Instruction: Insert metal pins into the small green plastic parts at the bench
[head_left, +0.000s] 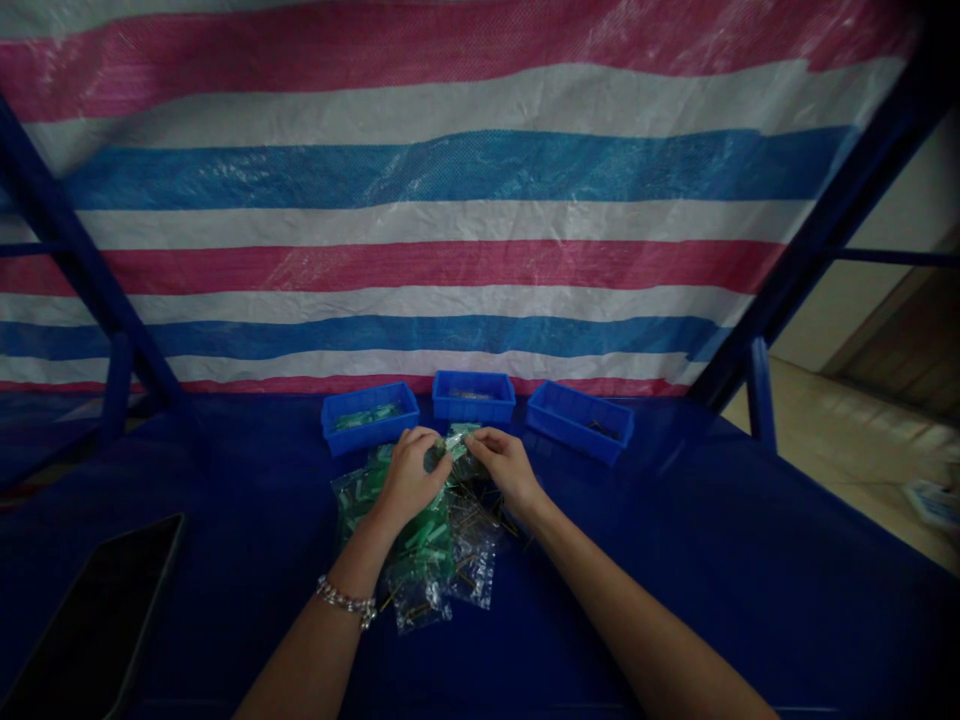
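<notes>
Between my two hands is a small clear plastic bag (pixel 458 438) with something pale green in it. My left hand (pixel 415 470) pinches its left side, and my right hand (pixel 506 465) pinches its right side with thumb and fingers. Below them lies a pile of clear bags (pixel 424 540) holding green strips and thin brass-coloured pieces. Some dark, thin pieces lie by the right side of the pile, close under my right hand.
Three blue bins stand behind the hands: the left bin (pixel 369 432) with green pieces, the middle bin (pixel 473 410), the right bin (pixel 574 436) with dark pieces. A phone (pixel 97 620) lies left on the blue table (pixel 600 620). Striped sheeting (pixel 450 265) hangs behind.
</notes>
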